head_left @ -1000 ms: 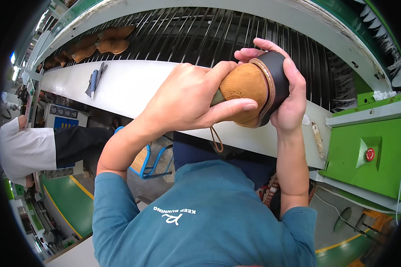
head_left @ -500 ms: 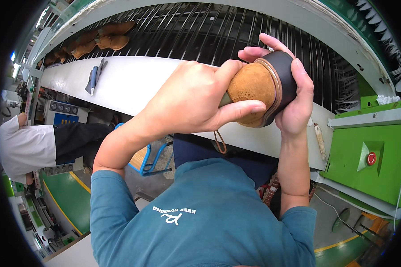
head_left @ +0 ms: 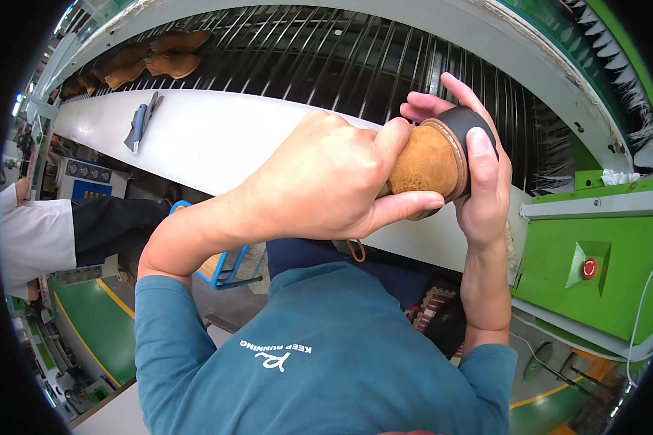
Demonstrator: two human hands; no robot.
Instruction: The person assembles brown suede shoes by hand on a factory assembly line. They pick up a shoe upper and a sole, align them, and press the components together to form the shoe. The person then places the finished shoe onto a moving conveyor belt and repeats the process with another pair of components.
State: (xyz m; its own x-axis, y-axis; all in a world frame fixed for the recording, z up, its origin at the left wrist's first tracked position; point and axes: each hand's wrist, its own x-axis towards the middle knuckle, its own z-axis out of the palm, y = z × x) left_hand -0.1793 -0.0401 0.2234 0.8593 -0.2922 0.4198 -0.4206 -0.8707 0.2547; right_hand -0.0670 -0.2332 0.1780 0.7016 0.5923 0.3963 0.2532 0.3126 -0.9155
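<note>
Between my hands is a brown suede shoe with a dark sole, its toe end toward the right and the sole facing my right palm. My left hand wraps over the upper, thumb along the near side and fingers on the far side. My right hand cups the sole, with its thumb laid on the dark sole edge and its fingers curled round the far side. A brown lace loop hangs below my left hand. Most of the shoe's rear is hidden by my left hand.
A white ledge runs below the shoe, with a blue-handled tool on it. Beyond lies a roller conveyor carrying several brown shoes at far left. A green machine box with a red button stands right. Another person is at left.
The shoe and both hands have shifted slightly right and nearer to me. The shoe has turned a little, and my right thumb now lies across the sole edge.
</note>
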